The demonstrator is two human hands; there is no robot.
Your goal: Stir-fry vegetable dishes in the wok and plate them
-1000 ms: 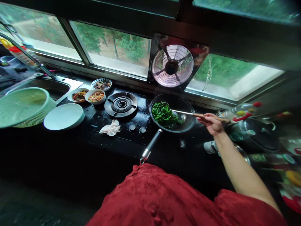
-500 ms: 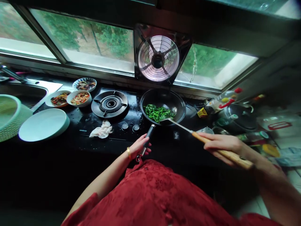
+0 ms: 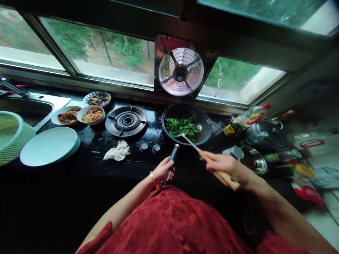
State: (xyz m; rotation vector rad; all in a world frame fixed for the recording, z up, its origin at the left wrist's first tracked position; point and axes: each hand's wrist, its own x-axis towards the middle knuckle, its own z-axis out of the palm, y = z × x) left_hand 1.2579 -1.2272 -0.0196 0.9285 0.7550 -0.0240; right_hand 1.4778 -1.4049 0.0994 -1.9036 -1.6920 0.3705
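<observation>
A dark wok [image 3: 205, 127] stands at the right side of the cooktop, with chopped leafy greens [image 3: 182, 127] heaped in its left and middle part. My left hand [image 3: 163, 170] is wrapped round the wok's black handle [image 3: 173, 153], which points toward my body. In my right hand [image 3: 225, 166] is a spatula [image 3: 205, 156] with a wooden handle and a metal shaft. Its metal head reaches into the wok at the near edge of the greens, and I cannot see all of the blade.
Left of the wok is a bare gas burner [image 3: 127, 121]. A crumpled cloth [image 3: 117, 151] lies before it. Further left are several bowls of food [image 3: 91, 115], a pale plate [image 3: 49, 146] and a green basket [image 3: 16, 141]. Bottles [image 3: 245, 118] and a lidded pot [image 3: 272, 134] crowd the right.
My right hand has moved left and slightly down with the spatula, whose head has shifted left in the wok. The greens lie differently. My left hand keeps its hold; the view has shifted slightly.
</observation>
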